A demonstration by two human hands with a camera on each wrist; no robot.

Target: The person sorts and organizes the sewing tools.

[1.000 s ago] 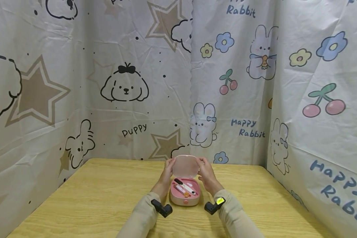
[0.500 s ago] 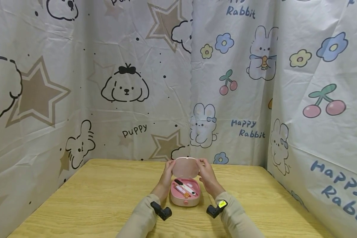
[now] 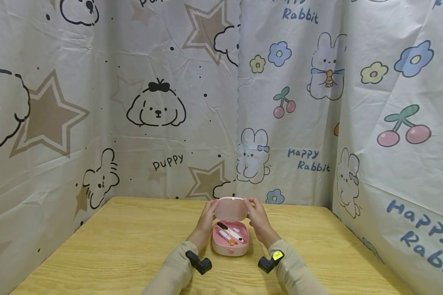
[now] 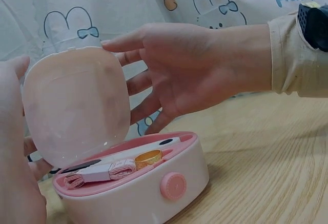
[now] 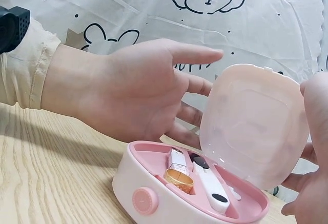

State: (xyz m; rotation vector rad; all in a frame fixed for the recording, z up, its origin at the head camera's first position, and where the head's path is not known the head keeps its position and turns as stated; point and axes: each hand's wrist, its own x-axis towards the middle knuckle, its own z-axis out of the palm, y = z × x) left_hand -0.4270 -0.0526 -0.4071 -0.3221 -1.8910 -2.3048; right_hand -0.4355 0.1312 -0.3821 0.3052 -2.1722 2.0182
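Note:
A small pink-and-white box [image 3: 230, 250] with a pink round button [image 4: 173, 186] stands on the table, its hinged lid [image 3: 231, 209] raised. My left hand [image 3: 206, 219] holds the lid's left edge, thumb at the upper corner and fingers reaching behind it. At the opposite edge my right hand [image 3: 259, 221] grips the lid likewise. Inside the pink tray lie a white tool with a black end [image 5: 211, 187], a folded pink-and-white strip like a tape measure [image 4: 110, 170], and a gold ring-shaped thimble [image 5: 179, 180]. Fingertips behind the lid show faintly through it.
The box rests on a light wood-grain table [image 3: 133, 241]. Printed curtains [image 3: 170, 135] hang at the back and both sides. Black wrist cameras [image 3: 198, 262] sit on the tan sleeves [image 3: 173, 266].
The lid's top edge has come slightly down toward me, with both hands moving along with it. The box and its contents stay in place.

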